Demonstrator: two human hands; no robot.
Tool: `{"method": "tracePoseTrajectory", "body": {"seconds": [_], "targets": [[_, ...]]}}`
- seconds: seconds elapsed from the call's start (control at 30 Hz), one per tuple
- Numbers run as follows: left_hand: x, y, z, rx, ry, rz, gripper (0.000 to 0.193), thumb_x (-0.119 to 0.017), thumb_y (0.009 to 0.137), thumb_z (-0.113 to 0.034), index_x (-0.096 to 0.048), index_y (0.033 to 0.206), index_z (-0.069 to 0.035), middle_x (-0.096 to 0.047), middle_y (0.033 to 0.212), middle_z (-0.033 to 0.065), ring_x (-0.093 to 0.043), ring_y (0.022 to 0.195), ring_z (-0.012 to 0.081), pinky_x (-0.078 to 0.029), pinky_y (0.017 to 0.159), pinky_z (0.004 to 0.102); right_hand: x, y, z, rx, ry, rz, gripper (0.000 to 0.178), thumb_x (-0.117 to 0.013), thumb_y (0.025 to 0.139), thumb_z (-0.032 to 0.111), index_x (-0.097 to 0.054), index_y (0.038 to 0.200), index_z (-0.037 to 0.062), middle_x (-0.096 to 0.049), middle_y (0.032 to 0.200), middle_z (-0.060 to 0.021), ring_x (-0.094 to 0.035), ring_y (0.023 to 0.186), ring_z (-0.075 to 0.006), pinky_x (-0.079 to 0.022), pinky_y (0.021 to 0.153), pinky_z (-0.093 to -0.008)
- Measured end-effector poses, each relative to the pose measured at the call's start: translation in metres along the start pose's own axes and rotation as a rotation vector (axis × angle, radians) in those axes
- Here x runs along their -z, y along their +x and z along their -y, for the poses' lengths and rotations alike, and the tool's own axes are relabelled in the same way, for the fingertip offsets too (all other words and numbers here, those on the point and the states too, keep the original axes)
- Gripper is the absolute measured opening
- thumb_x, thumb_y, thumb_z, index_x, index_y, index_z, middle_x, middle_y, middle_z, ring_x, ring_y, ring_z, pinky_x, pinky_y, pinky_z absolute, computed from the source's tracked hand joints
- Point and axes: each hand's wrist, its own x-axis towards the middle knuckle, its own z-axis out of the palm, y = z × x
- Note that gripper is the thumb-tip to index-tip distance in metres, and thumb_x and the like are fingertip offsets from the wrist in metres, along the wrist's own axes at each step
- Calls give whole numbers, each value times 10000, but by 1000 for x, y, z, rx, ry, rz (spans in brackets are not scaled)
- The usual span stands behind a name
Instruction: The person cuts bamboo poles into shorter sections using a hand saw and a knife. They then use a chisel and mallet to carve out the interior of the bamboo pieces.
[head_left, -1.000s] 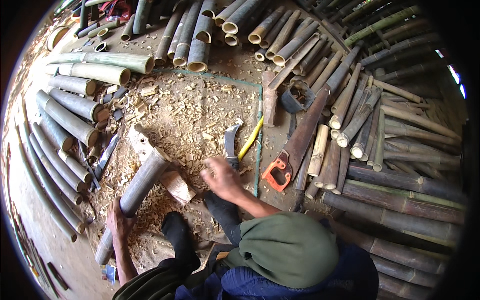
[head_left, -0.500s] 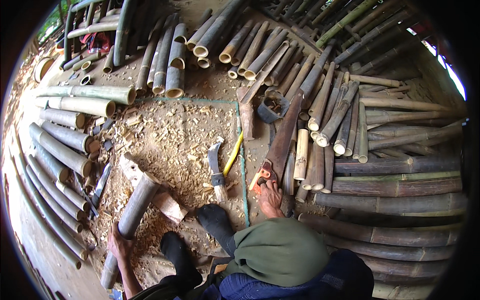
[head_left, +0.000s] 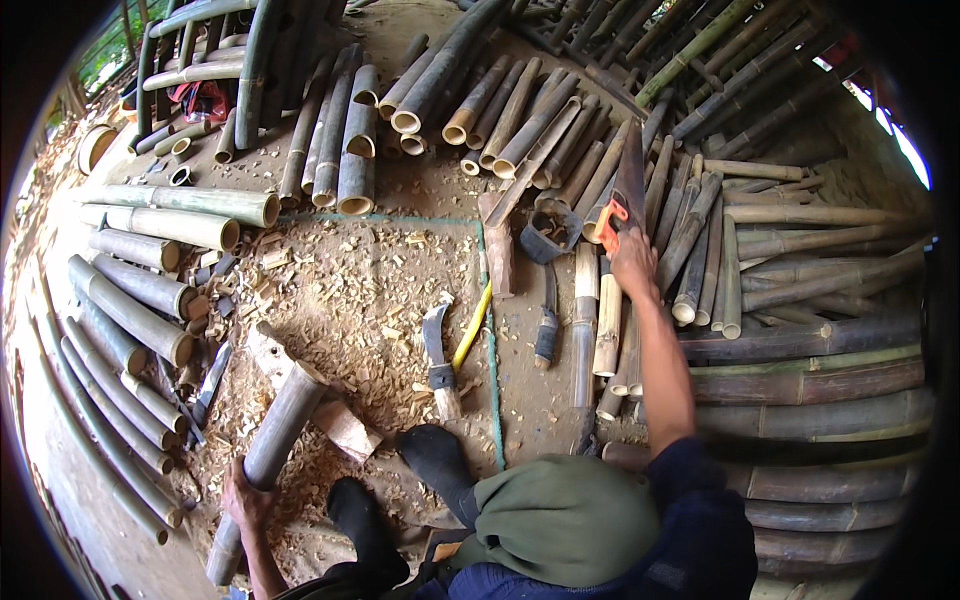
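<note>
Item: my left grip [head_left: 246, 497], fingers wrapped around a grey bamboo tube [head_left: 282, 425], which slants away from me at lower left, its far end seemingly laid across a pale wood block [head_left: 346, 432], presumably for a raised, steady rest. Item: my right grip [head_left: 634, 264], curled about the orange handle [head_left: 617, 212] of a handsaw [head_left: 629, 172], arm [head_left: 665, 370] outstretched, blade pointing away; held there, I judge, to keep skin off its edge. Edges: stacked bamboo lengths [head_left: 693, 225] and a black container [head_left: 550, 234] flank the saw, so sideways room looks tight. Room: broadest over the wood chips [head_left: 345, 290], between tube and green line [head_left: 491, 370], where a curved knife [head_left: 440, 372] lies unsheathed.
</note>
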Motion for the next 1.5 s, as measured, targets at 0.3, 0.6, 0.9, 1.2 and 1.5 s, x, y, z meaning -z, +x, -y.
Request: {"method": "tracePoseTrajectory", "body": {"seconds": [0.3, 0.6, 0.9, 1.2, 1.5], "targets": [[1, -1, -11, -5, 7, 13, 600, -814, 627, -135, -615, 1191, -93, -681, 1070, 188, -656, 1045, 437, -518, 928, 532, -25, 28, 1, 8, -133, -226, 315, -679, 948, 187, -684, 1240, 69, -643, 1268, -174, -608, 1237, -379, -492, 1014, -541], [-1, 5, 3, -98, -106, 126, 756, -864, 626, -214, -600, 1323, -85, -688, 1170, 201, -655, 1117, 427, -519, 984, 528, -100, -111, 72, -142, 105, 501, 636, -676, 1004, 512, -584, 1395, 19, -726, 1274, -273, -700, 1209, -462, -570, 1003, -559], [38, -4, -9, -102, 125, 10, 992, -951, 572, -276, -495, 1434, -89, -620, 1253, 176, -606, 1163, 386, -451, 1054, 519, -136, -199, 65, -764, 1243, 480, 304, -653, 937, 378, -624, 899, 77, -612, 822, -70, -637, 696, -187, -528, 613, -373], [25, -12, 3, 37, -150, 388, 630, -897, 614, -401, -643, 1072, -52, -737, 920, 198, -735, 845, 376, -589, 801, 479, -37, -271, 166, -369, 1563, 577, 256, -543, 1087, 316, -547, 1202, 87, -610, 872, -32, -600, 644, -139, -520, 483, -331], [9, 3, -63, 90, -189, 304, 577, -867, 642, -381, -639, 1022, -11, -750, 934, 213, -744, 884, 392, -586, 846, 467, 13, -236, 326, 644, 913, 489, 343, -487, 1147, 351, -553, 1287, 45, -608, 871, -82, -599, 663, -170, -542, 570, -367]]}}
